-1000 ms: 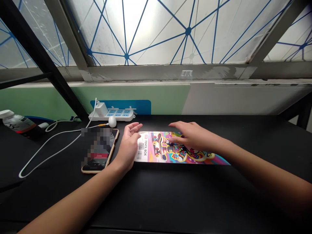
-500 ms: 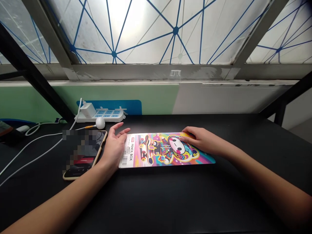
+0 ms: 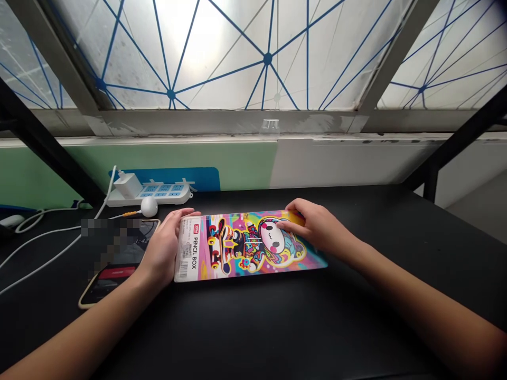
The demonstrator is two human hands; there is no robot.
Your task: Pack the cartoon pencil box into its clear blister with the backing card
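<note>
Evidently at the step of handling: pinching the far right corner of the pencil box [image 3: 249,248] with the right hand [image 3: 317,224], thumb on top, and cupping the left end with the left hand [image 3: 160,253], half curled (gripping or merely touching, cannot tell). Positioned printed side up between both hands, over or on the desk [image 3: 253,327], right of the phone [image 3: 116,272]. Probably calls next for an even hold at both ends.
</note>
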